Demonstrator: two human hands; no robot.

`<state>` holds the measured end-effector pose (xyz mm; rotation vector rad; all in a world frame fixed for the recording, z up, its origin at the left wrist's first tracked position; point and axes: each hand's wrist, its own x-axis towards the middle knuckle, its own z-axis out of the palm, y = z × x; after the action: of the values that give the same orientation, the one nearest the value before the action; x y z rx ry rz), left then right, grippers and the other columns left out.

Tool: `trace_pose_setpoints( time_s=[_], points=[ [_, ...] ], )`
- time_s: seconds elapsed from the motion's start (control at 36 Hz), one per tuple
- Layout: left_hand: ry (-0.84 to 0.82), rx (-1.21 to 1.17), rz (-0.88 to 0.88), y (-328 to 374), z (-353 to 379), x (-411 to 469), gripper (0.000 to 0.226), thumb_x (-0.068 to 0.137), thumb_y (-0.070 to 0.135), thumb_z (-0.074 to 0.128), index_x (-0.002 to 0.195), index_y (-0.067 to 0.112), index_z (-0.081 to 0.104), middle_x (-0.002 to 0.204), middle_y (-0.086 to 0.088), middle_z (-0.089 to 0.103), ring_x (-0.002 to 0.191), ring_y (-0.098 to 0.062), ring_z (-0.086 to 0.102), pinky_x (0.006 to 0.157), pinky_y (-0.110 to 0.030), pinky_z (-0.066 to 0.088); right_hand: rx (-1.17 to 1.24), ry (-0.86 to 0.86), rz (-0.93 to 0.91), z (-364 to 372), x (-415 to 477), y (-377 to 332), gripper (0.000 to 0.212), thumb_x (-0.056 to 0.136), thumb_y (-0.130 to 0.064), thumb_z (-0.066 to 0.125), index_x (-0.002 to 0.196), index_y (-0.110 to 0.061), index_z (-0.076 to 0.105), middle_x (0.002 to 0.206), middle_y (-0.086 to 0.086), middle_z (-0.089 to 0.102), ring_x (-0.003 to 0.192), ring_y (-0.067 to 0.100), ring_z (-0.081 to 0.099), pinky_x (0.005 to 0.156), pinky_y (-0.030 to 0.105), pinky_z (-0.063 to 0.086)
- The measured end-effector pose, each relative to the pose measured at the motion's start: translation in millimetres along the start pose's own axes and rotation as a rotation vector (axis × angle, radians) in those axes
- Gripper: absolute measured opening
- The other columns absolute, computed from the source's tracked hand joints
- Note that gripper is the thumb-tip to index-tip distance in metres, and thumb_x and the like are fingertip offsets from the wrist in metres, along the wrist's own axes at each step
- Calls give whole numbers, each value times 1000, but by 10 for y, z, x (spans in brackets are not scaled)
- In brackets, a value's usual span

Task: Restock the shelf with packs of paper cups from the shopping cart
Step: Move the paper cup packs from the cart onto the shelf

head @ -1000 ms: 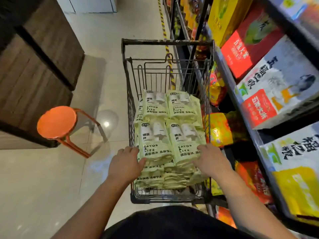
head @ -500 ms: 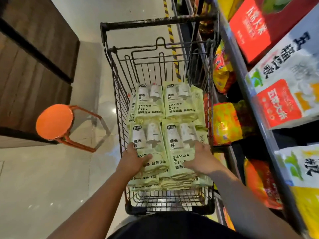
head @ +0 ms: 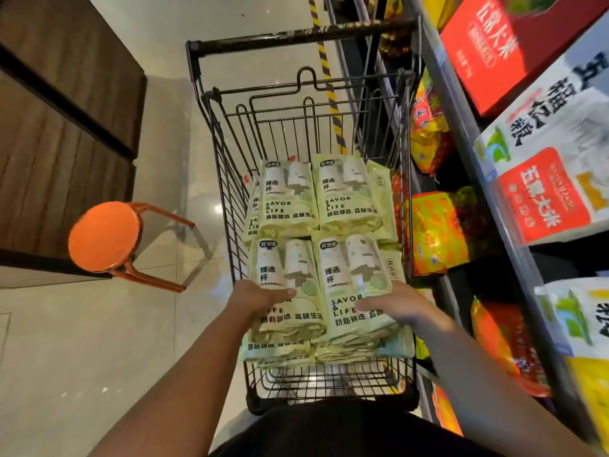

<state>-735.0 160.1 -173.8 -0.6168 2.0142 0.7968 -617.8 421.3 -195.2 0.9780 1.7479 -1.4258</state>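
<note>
A black wire shopping cart [head: 227,179] stands in front of me, loaded with stacked pale green packs of paper cups. My left hand [head: 255,300] grips the near left pack [head: 283,275] at its left edge, thumb lying across the top. My right hand [head: 400,306] grips the near right pack [head: 349,278] at its right edge, thumb on its face. Both near packs sit slightly raised above the stack below. Two more top packs [head: 316,196] lie farther back. The store shelf [head: 468,133] runs along the right side.
An orange round stool [head: 105,235] stands on the tiled floor left of the cart. A dark wooden counter [head: 59,127] fills the left. The shelf holds large rice bags [head: 543,153] and bright yellow-red snack bags [head: 435,232] close against the cart's right side.
My view has moved closer over the cart. Both hands have slid onto the near packs' outer edges, thumbs now over the tops, and the two packs have lifted slightly.
</note>
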Motion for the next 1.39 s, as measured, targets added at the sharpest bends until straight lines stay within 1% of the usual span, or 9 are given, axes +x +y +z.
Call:
trace_pose_setpoints(
  time_s=[0.11,0.22,0.31,0.53,0.75,1.06,1.19,1.28,1.39],
  points=[
    [-57,-15,5,-215,-30,71,100,24,57,97,99,-4,69,83,-19,77,81,-36,76,81,-54,62,32,-5,4,50,-16,71,53,59,-25,94,109,-26,74,103,-7,77,102,16,69,97,37,51],
    [-103,-108,42,-325,1,-85,67,57,26,100,106,-4,65,82,-18,77,79,-35,77,74,-55,63,144,45,13,150,-92,192,59,61,-16,92,115,-20,70,104,-3,77,104,18,68,77,26,49],
    [-132,-106,80,-475,-6,-78,97,38,39,103,113,-2,58,87,-18,77,75,-31,77,65,-47,64,223,87,37,261,-190,286,69,59,-17,93,122,-20,64,110,-3,74,103,14,65,69,23,44],
    [-204,-58,292,-692,-270,-145,95,38,39,103,115,3,60,92,-13,78,76,-28,78,67,-48,64,363,195,-24,637,-205,857,117,27,-54,99,134,-36,54,129,-9,65,119,19,62,100,42,50],
    [-258,27,602,-670,-777,-494,47,67,13,93,93,22,55,85,1,72,66,-8,71,56,-27,55,571,452,-169,1438,-1179,613,92,46,-43,98,127,-37,54,120,-9,69,110,17,66,98,45,53],
    [-453,249,847,-736,-856,-782,94,40,56,98,115,18,57,95,-9,77,77,-32,76,60,-59,60,699,767,-416,2169,-2238,992,60,72,-6,88,126,-17,63,114,3,75,106,22,72,88,45,58],
    [-586,310,935,-836,-509,-1241,66,65,28,95,114,18,52,98,-10,75,69,-21,73,46,-30,52,727,942,-375,2391,-2685,1440,60,67,-12,91,121,-22,66,113,4,75,106,25,72,93,53,55],
    [-678,372,1011,-938,-232,-1491,58,66,20,94,110,22,56,98,-7,76,77,-21,75,60,-33,57,823,1040,-351,2565,-2951,1778,73,59,-32,95,124,-33,61,119,-2,73,109,19,70,95,52,54],
    [-790,475,1068,-1093,138,-1796,65,64,20,95,118,15,60,100,-4,78,84,-22,77,68,-38,60,961,1147,-333,2845,-3329,2163,68,68,-12,91,124,-34,58,115,-8,73,106,13,71,88,39,57]
  ],
)
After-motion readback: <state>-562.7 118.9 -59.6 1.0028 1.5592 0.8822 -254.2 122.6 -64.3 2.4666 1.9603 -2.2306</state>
